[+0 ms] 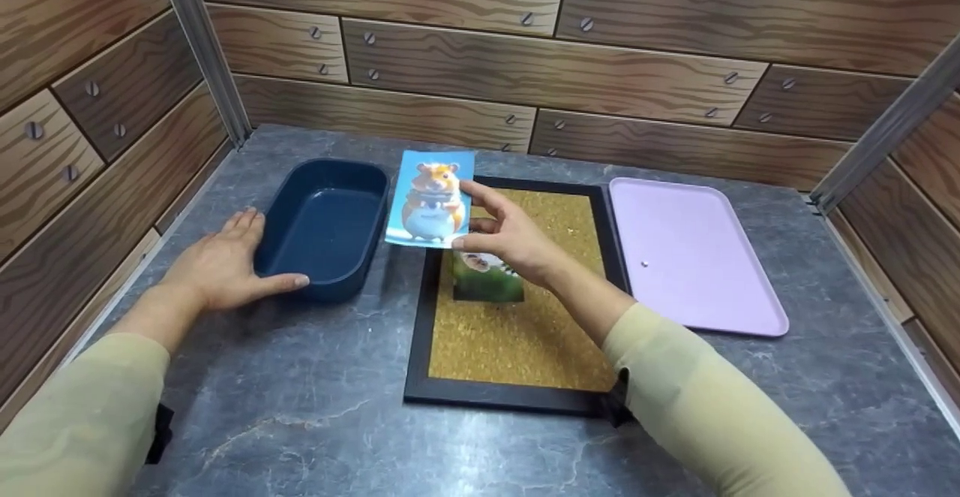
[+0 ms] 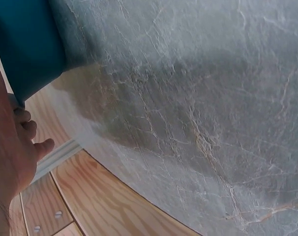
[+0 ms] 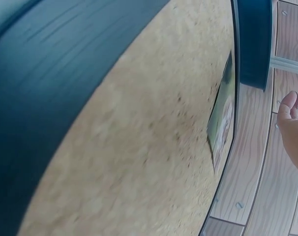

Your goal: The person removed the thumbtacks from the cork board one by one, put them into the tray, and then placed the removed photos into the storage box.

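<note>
My right hand [image 1: 514,238] holds a picture card [image 1: 431,200] by its right edge, above the left side of a black-framed cork board [image 1: 517,347]. The card shows a cartoon hamster on a blue background. Partly hidden under that hand, a second picture [image 1: 487,287] with green in it lies on the cork. My left hand [image 1: 221,264] rests against the near left side of a dark blue bin [image 1: 352,275], fingers straight along its outside and thumb at the front rim. The left wrist view shows the bin's corner [image 2: 31,49] beside the fingers.
A lilac tray [image 1: 697,257] lies right of the board, with a small silvery pin or bead [image 1: 644,263] on it. The grey marbled tabletop [image 1: 300,422] is enclosed by wood-patterned walls [image 1: 450,54] at the back and both sides.
</note>
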`<state>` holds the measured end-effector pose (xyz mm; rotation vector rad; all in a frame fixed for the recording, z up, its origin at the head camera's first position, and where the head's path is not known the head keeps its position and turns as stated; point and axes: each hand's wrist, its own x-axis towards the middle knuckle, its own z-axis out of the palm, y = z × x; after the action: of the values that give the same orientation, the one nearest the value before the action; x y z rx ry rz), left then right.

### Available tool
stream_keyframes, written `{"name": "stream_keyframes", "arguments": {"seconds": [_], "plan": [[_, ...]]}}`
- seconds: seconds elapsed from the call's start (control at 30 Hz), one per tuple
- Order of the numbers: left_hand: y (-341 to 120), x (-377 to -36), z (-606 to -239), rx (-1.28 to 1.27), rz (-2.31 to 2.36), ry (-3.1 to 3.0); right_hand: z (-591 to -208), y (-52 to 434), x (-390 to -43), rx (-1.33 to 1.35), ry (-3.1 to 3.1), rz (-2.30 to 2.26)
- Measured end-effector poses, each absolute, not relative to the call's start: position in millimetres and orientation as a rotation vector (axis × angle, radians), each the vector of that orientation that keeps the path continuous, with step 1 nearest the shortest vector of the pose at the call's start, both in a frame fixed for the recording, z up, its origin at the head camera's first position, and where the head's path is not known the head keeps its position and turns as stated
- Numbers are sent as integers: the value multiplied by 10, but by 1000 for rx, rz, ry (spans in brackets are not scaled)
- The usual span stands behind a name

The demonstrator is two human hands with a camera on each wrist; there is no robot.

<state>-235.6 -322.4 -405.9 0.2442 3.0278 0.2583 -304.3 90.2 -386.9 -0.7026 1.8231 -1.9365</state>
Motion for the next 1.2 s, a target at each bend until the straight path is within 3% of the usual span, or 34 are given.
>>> {"name": "stream_keyframes", "arguments": {"seconds": [1.2], "plan": [[-3203,-2364,-4005,206,248,2988,-3638,207,-3112,-682,1785,-2029]]}}
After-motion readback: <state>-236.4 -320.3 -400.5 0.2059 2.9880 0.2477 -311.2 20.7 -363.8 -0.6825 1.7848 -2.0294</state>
